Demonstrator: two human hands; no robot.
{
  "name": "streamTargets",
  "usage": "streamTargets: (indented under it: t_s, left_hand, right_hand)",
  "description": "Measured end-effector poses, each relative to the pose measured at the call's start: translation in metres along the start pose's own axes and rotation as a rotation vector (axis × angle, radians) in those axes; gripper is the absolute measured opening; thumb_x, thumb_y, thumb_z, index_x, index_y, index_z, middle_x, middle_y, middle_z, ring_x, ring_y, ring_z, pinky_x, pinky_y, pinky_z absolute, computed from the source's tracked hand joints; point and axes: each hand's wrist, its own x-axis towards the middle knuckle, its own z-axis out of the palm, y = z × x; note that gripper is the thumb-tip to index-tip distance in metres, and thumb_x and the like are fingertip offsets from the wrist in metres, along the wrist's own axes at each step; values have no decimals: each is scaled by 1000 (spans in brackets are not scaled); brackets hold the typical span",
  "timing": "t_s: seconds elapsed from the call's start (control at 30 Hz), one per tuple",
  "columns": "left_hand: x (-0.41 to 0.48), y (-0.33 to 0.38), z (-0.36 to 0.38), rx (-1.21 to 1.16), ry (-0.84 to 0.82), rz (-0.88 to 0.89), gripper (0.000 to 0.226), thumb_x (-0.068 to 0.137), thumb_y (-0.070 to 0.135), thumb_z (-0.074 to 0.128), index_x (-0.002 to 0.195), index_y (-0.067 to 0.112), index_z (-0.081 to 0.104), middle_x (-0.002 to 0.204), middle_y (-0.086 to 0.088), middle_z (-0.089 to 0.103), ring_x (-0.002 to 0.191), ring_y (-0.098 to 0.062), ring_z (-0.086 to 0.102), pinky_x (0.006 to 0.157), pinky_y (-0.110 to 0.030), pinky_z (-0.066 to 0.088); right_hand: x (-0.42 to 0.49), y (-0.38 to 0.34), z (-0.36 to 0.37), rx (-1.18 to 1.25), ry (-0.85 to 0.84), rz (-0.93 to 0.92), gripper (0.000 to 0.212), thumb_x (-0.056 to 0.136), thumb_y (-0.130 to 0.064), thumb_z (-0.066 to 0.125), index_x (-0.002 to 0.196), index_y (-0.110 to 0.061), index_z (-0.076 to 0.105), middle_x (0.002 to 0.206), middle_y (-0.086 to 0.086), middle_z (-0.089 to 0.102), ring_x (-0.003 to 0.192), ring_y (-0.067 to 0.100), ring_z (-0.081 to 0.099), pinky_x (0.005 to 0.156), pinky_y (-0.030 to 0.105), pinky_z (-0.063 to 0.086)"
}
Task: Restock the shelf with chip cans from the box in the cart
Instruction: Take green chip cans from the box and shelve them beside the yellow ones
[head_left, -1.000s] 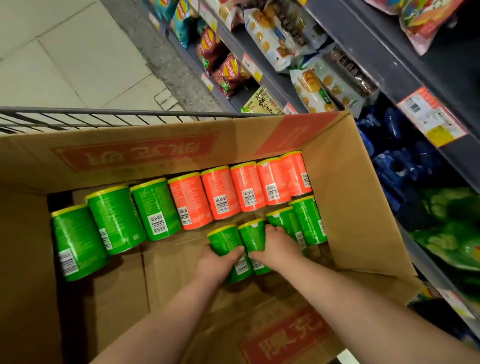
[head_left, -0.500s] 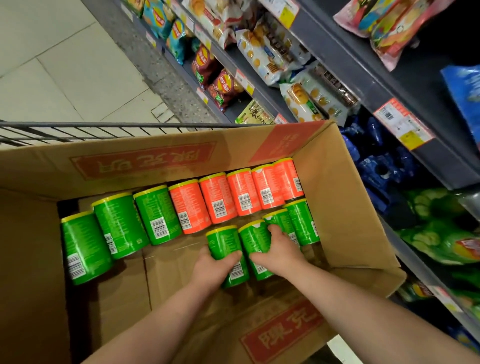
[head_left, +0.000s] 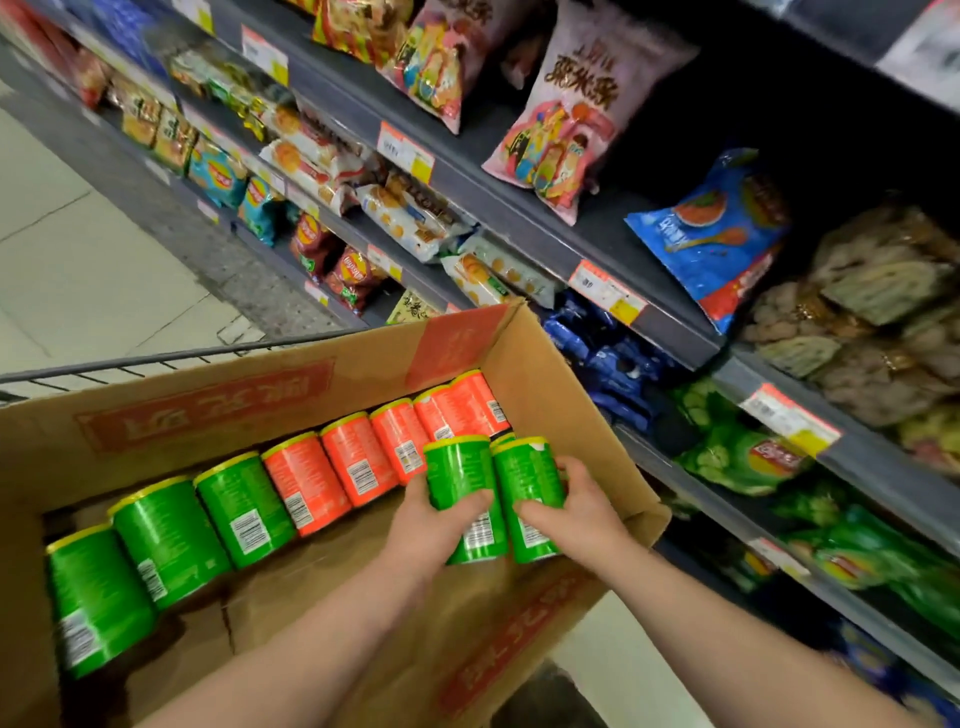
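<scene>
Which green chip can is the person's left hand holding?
The green cylindrical chip can nearer the orange cans, gripped by the left hand; its neighbour sits in the right hand.

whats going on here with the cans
A person is restocking from a cardboard box in a cart beside the shelf. The left hand grips one green can and the right hand grips a second green can at the box's right end. More green cans and orange cans lie in a row inside.

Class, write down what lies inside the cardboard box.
In a row lie green cans and orange cans. The left hand and right hand each grip another green can, hiding whatever lies behind them.
</scene>
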Motion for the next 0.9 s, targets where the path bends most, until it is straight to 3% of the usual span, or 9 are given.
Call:
streamTargets:
  t_s: [0.17, 0.23, 0.3, 0.43, 0.53, 0.63, 0.73, 0.9]
  left_hand:
    - [-22, 23, 24, 44, -107, 103, 76, 56, 47, 78, 123, 22, 51, 103, 3, 67, 87, -14, 67, 69, -26, 53]
    - [-32, 31, 38, 94, -134, 157, 78, 50, 49, 73, 120, 21, 53, 101, 3, 66, 86, -12, 66, 71, -27, 52]
    - [-47, 35, 58, 122, -179, 193, 76, 54, 48, 76, 120, 19, 52, 102, 3, 66, 88, -13, 65, 76, -28, 51]
    - [-79, 22, 102, 213, -256, 249, 45, 72, 35, 81, 102, 23, 49, 99, 0, 65, 82, -13, 62, 73, -25, 49]
    - [-115, 2, 139, 295, -336, 261, 65, 56, 54, 80, 104, 21, 51, 101, -3, 67, 86, -16, 64, 81, -30, 53]
    - [-159, -21, 172, 318, -446, 285, 56, 71, 39, 80, 113, 18, 51, 93, 4, 65, 82, -11, 64, 68, -22, 51]
    - [-202, -47, 204, 365, -550, 303, 52, 75, 33, 78, 117, 20, 50, 100, 1, 67, 89, -17, 67, 80, -33, 53]
    - [-272, -91, 255, 420, -693, 339, 44, 76, 34, 77, 111, 22, 52, 100, 0, 68, 90, -17, 67, 83, -34, 54]
  right_hand:
    - [-28, 13, -30, 112, 133, -6, 60, 75, -26, 72, 128, -24, 43, 109, -2, 57, 99, 16, 58, 88, 30, 48]
    - [-43, 25, -44, 164, 178, -6, 65, 75, -26, 73, 131, -22, 42, 113, 1, 57, 100, 16, 58, 85, 29, 47]
    - [-62, 40, -58, 202, 221, -8, 58, 76, -25, 73, 125, -25, 42, 110, 1, 57, 95, 15, 57, 79, 26, 45]
    - [-109, 84, -84, 294, 352, 6, 51, 76, -23, 73, 117, -28, 42, 106, -1, 58, 91, 13, 58, 79, 25, 45]
    - [-155, 128, -96, 351, 449, 44, 54, 76, -24, 73, 123, -23, 44, 107, 0, 59, 92, 14, 58, 80, 26, 45]
    - [-208, 174, -101, 430, 532, 82, 59, 77, -25, 72, 128, -20, 44, 111, 1, 60, 95, 15, 60, 83, 29, 48]
    - [-263, 216, -103, 506, 624, 115, 58, 78, -24, 70, 129, -19, 44, 110, -1, 60, 96, 14, 60, 82, 28, 48]
    - [-345, 283, -110, 578, 753, 165, 70, 61, -40, 67, 125, -19, 47, 103, -4, 63, 90, 11, 62, 78, 27, 48]
